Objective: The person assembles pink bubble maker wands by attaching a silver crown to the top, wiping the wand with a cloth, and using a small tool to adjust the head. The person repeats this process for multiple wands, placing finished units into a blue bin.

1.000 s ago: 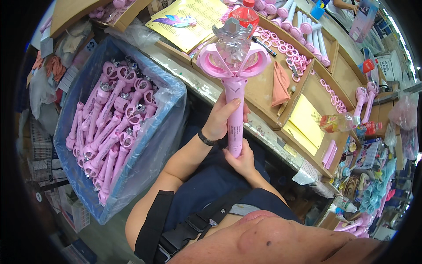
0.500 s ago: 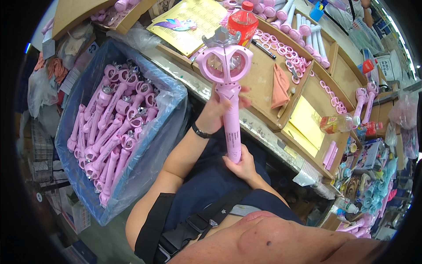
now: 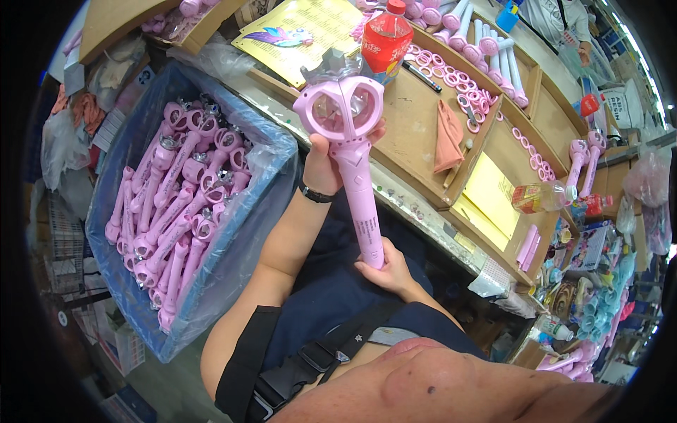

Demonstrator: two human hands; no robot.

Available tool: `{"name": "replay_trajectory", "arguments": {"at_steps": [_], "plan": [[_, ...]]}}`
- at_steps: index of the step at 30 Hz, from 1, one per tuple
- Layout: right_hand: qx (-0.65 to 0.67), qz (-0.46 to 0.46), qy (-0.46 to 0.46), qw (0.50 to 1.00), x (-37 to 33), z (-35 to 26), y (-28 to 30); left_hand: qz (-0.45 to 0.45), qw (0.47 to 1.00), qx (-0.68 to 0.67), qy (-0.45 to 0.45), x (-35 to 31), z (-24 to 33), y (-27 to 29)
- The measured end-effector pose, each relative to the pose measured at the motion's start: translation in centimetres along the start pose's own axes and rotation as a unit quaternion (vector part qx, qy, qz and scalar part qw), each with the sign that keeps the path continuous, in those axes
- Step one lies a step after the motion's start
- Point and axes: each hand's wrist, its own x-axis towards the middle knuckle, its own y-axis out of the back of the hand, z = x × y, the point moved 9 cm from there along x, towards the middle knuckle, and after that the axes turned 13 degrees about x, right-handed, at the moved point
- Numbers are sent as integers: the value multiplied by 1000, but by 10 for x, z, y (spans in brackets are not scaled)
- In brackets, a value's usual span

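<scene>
Between my two hands stands a pink toy wand, tilted with its head up and to the left. Its round open-framed head carries a grey crown and has something clear inside. My left hand, with a black band at the wrist, is closed round the neck just under the head; its thumb shows in front, and most of its fingers are hidden behind. Low on the handle, my right hand grips the bottom end. Left of my arm, a blue bin lined with clear plastic holds several similar pink wands.
A workbench with cardboard trays runs along the right. On it lie a red-labelled bottle, pink rings, an orange cloth, yellow sheets and a lying bottle. Another person is at the far right.
The wand's head has tipped left and slightly down. My left hand has shifted from beside the upper handle to a hold round the neck; my right hand stays at the bottom end.
</scene>
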Motion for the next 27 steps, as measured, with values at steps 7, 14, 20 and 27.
{"name": "replay_trajectory", "arguments": {"at_steps": [7,14,20,27], "plan": [[298,-112,-111,942,1,-11,-11,32,987,-160,-2,6,-9,4],[-347,196,120,909,0,-74,39,178,911,329,-173,8,39,40],[-398,210,132,883,-5,-80,41,175,938,268,-134,8,33,42],[-299,195,161,920,-4,-85,44,146,917,329,-172,11,46,28]]}}
